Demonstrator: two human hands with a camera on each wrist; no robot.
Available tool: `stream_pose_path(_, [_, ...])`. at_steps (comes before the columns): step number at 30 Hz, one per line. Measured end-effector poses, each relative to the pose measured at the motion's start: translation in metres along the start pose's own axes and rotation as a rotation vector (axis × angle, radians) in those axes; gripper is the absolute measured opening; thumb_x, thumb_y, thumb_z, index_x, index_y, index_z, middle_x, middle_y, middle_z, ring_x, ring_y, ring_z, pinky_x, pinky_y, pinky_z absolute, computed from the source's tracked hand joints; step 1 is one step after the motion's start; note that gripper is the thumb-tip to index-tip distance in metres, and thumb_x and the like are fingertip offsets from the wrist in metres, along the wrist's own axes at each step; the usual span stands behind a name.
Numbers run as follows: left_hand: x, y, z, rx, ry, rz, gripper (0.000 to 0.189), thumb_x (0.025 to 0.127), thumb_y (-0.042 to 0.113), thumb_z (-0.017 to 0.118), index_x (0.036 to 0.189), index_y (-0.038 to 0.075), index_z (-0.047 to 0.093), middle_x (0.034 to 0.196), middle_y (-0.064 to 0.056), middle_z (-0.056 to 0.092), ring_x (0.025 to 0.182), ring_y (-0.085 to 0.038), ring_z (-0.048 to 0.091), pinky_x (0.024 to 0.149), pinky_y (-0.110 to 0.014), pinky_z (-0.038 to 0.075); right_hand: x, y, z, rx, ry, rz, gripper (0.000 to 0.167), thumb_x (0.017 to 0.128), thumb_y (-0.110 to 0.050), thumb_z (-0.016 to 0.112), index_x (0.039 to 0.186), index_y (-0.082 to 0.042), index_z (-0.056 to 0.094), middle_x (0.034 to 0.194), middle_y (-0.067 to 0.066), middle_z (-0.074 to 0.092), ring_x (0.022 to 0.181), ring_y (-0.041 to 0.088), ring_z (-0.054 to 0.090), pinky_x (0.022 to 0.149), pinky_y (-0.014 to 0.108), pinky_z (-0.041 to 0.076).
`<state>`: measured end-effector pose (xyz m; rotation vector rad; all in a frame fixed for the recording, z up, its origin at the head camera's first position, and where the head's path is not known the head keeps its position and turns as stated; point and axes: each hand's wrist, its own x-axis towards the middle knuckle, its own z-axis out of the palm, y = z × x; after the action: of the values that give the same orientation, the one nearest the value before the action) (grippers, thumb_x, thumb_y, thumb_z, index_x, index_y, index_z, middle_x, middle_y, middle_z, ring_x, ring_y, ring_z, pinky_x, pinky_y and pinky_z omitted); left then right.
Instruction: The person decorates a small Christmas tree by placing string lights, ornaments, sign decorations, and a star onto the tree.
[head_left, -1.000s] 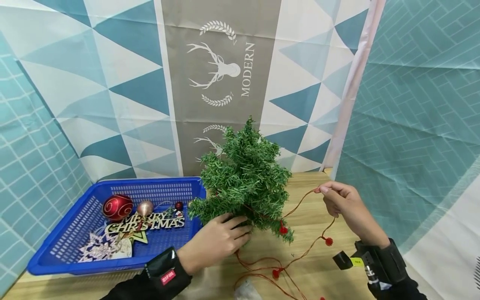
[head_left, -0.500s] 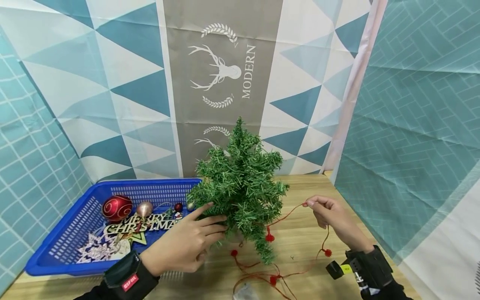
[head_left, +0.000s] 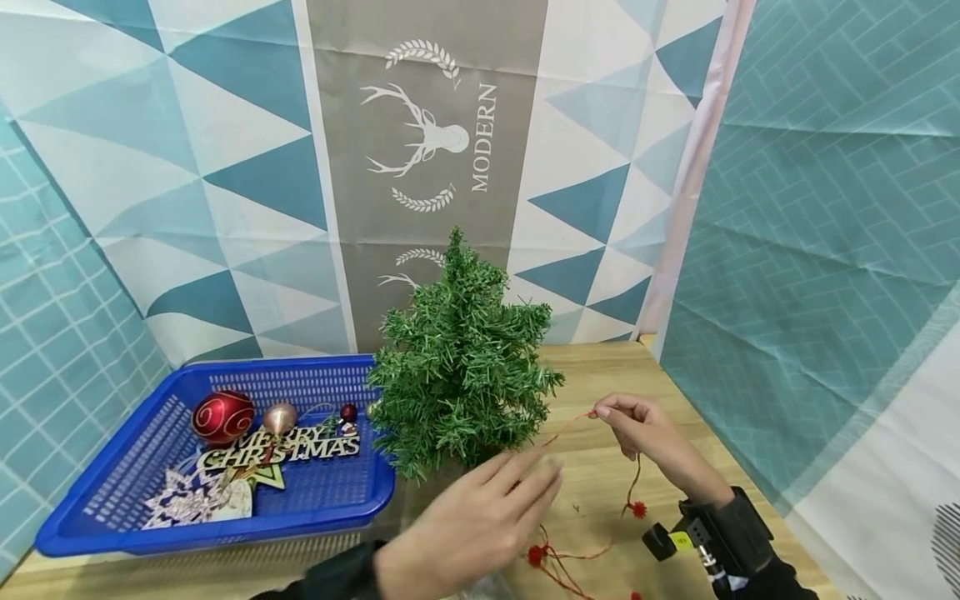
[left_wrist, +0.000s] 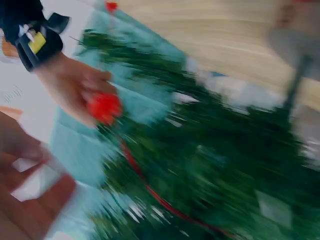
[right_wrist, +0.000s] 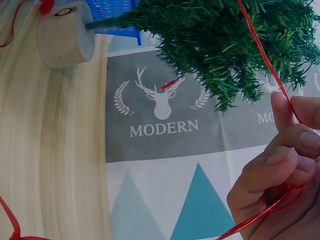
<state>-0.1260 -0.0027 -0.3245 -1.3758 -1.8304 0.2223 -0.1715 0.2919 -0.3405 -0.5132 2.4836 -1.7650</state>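
Note:
A small artificial Christmas tree (head_left: 465, 367) stands mid-table; its round wooden base (right_wrist: 65, 35) shows in the right wrist view. Thumb and fingers of my right hand (head_left: 656, 442) pinch a red string garland (right_wrist: 262, 55) to the right of the tree, and its cord stretches taut toward the branches. One red pom-pom (head_left: 637, 510) dangles below that hand. In front of the lower branches is my left hand (head_left: 480, 517), fingers extended and blurred. The left wrist view has it with fingers spread (left_wrist: 30, 185), beside a red pom-pom (left_wrist: 105, 107) on the cord.
At left, a blue plastic basket (head_left: 262, 527) holds a red ball ornament (head_left: 223, 417), a "Merry Christmas" sign (head_left: 277, 450), a snowflake (head_left: 180, 498) and other ornaments. More garland with a pom-pom (head_left: 536, 556) lies on the wooden table (head_left: 600, 367). A patterned curtain hangs behind.
My left hand left the tree's left side and swung right across its front. My right hand, still pinching the garland, came lower and slightly left. The tree turned and shifted a little left in view.

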Motion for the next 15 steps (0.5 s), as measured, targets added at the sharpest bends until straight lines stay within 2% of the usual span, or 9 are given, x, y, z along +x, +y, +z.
stream_pose_path(1, [0.009,0.004,0.003,0.047,-0.041,-0.041,0.047,0.098,0.002,0.025,0.129,0.005,0.059,0.132,-0.012,0.055,0.121,-0.026,0.052,0.097,-0.033,0.044,0.001,-0.001,0.000,-0.001,0.000,-0.014,0.030,0.101,-0.024,0.049,0.110,0.002,0.061,0.060,0.001,0.038,0.048,0.021,0.031,0.046,0.036,0.037])
stream_pose_path(3, [0.023,0.009,0.011,0.140,-0.100,-0.153,0.047,0.098,0.002,0.025,0.130,0.007,0.059,0.131,-0.011,0.056,0.119,-0.026,0.052,0.093,-0.032,0.045,0.001,-0.003,0.000,0.006,-0.002,-0.028,0.027,0.101,-0.023,0.049,0.109,0.000,0.062,0.060,0.002,0.038,0.049,0.023,0.031,0.046,0.036,0.037])
stream_pose_path(5, [0.030,0.010,0.019,0.198,-0.128,-0.251,0.042,0.098,0.007,0.030,0.125,0.009,0.063,0.122,-0.008,0.061,0.111,-0.023,0.057,0.086,-0.030,0.048,0.001,-0.004,0.000,0.019,-0.017,-0.031,0.028,0.101,-0.022,0.049,0.111,0.001,0.061,0.061,0.003,0.038,0.050,0.026,0.030,0.047,0.036,0.037])
stream_pose_path(7, [0.030,0.009,0.024,0.218,-0.133,-0.298,0.034,0.095,0.010,0.040,0.117,0.010,0.066,0.110,-0.005,0.064,0.101,-0.020,0.059,0.079,-0.027,0.048,0.001,-0.004,0.000,0.025,-0.037,-0.032,0.029,0.101,-0.021,0.048,0.113,0.003,0.060,0.062,0.004,0.039,0.051,0.028,0.030,0.046,0.035,0.038])
stream_pose_path(9, [0.025,0.007,0.027,0.194,-0.114,-0.300,0.025,0.092,0.010,0.049,0.110,0.010,0.068,0.100,-0.004,0.063,0.094,-0.018,0.060,0.076,-0.026,0.049,-0.001,-0.005,0.000,0.032,-0.056,-0.031,0.030,0.102,-0.021,0.048,0.115,0.004,0.059,0.064,0.003,0.040,0.051,0.027,0.029,0.043,0.035,0.035])
stream_pose_path(11, [0.018,0.004,0.026,0.145,-0.081,-0.279,0.022,0.089,0.007,0.054,0.105,0.009,0.068,0.097,-0.004,0.062,0.090,-0.017,0.060,0.074,-0.026,0.050,-0.002,-0.008,-0.002,0.041,-0.077,-0.044,0.029,0.102,-0.019,0.047,0.115,0.005,0.057,0.064,0.003,0.039,0.049,0.023,0.028,0.040,0.035,0.029])
stream_pose_path(15, [0.004,-0.003,0.022,0.018,0.026,-0.251,0.027,0.090,0.000,0.044,0.101,0.007,0.067,0.098,-0.005,0.063,0.087,-0.017,0.060,0.070,-0.026,0.052,-0.004,-0.016,-0.004,0.029,-0.103,-0.097,0.025,0.102,-0.014,0.047,0.114,0.005,0.057,0.062,0.005,0.041,0.046,0.024,0.028,0.038,0.035,0.025])
